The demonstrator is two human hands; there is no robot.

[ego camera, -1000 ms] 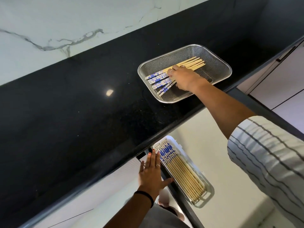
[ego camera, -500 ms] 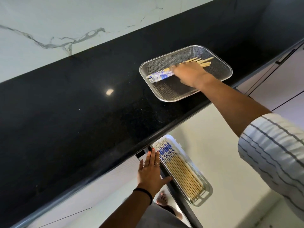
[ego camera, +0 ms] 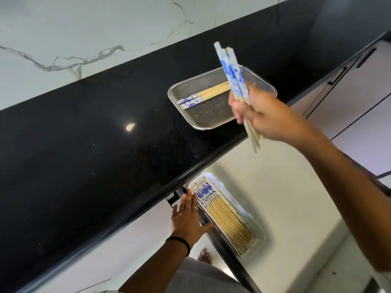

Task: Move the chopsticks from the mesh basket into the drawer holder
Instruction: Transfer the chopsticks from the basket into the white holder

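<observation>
The black counter (ego camera: 105, 127) runs across the view with most of its top bare, and the mesh basket (ego camera: 222, 98) sits near its front edge toward the right end. Below that front edge the drawer (ego camera: 275, 197) stands pulled out, with the white holder (ego camera: 260, 235) set along its left side, one end just under the counter's edge. By the look of it the job is well on: the holder carries a full row of chopsticks (ego camera: 224, 216) lying side by side, while only a few chopsticks (ego camera: 203, 96) are left in the basket, along its back half. The right hand (ego camera: 266, 115) is above the basket's right end, fingers closed round a small bundle (ego camera: 232, 75) held steeply, patterned ends up and plain tips hanging past the counter's front edge; it is blurred. The left hand (ego camera: 188, 220) lies flat, fingers spread, holding nothing, on the drawer's left rim just beside the holder. The way down from the counter's edge to the holder looks open, though the row there leaves little spare width.
</observation>
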